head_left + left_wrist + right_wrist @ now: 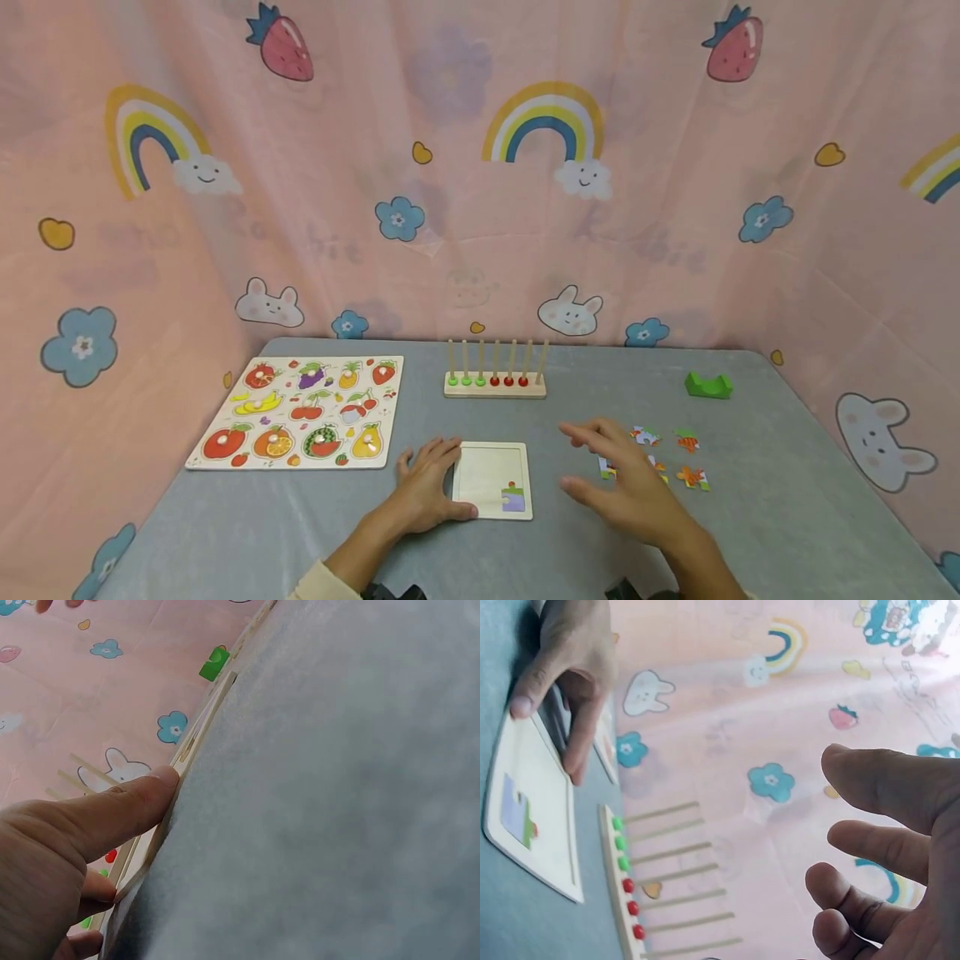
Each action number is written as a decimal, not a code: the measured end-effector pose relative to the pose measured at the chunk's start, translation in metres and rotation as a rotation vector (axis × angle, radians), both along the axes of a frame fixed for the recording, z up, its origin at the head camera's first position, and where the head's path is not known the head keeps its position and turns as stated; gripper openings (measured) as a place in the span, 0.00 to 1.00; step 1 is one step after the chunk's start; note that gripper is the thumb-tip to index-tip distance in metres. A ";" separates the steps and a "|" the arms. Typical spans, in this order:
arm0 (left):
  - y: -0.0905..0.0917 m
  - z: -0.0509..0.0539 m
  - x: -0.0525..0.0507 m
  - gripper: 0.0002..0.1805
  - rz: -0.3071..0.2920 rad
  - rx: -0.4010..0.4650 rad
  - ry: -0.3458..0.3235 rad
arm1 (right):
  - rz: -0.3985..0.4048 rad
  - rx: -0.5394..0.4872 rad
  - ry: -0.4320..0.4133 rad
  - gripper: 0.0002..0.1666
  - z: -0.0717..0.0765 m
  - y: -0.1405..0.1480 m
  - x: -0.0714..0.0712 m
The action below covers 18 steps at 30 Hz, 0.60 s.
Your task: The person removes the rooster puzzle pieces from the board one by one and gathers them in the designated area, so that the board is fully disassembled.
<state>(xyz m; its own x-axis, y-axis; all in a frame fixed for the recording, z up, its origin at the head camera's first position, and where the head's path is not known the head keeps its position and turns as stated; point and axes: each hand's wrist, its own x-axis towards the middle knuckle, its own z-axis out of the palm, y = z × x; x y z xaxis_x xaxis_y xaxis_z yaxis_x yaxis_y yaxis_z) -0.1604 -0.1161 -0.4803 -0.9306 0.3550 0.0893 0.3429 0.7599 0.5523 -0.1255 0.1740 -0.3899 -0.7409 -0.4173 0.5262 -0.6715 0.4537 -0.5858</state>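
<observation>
A square wooden puzzle tray (480,471) lies flat in front of me, with one purple-and-green puzzle piece (513,499) in its near right corner. My left hand (426,493) grips the tray's left side, thumb at the near left corner and fingers toward the far left one. In the left wrist view the thumb (135,802) presses the tray's edge. To the right of the tray, my right hand (632,493) hovers with fingers spread and nothing in them. Several loose puzzle pieces (692,477) lie beyond and beside it, some partly hidden by it.
At the left lies a fruit peg puzzle board (292,425). Behind the tray stands a wooden rack of upright pegs (495,388) with green and red beads. A green curved block (708,385) sits at the back right. A patterned pink curtain (465,275) borders the grey table (780,533).
</observation>
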 end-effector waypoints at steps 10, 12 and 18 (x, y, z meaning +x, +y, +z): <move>0.000 0.001 0.000 0.49 -0.004 0.007 -0.005 | -0.002 -0.010 -0.099 0.33 -0.035 -0.033 -0.015; 0.000 0.001 0.000 0.49 0.000 0.003 -0.008 | 0.004 -0.010 -0.128 0.33 -0.043 -0.038 -0.018; -0.001 0.001 0.000 0.49 0.000 0.003 -0.011 | 0.020 0.022 -0.138 0.33 -0.065 -0.045 -0.023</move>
<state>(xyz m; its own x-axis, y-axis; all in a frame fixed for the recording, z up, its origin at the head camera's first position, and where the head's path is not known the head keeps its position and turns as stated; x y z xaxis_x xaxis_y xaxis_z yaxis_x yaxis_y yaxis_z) -0.1602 -0.1167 -0.4789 -0.9316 0.3544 0.0807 0.3368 0.7582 0.5584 -0.1489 0.1290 -0.4550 -0.7972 -0.4430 0.4101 -0.5941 0.4549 -0.6634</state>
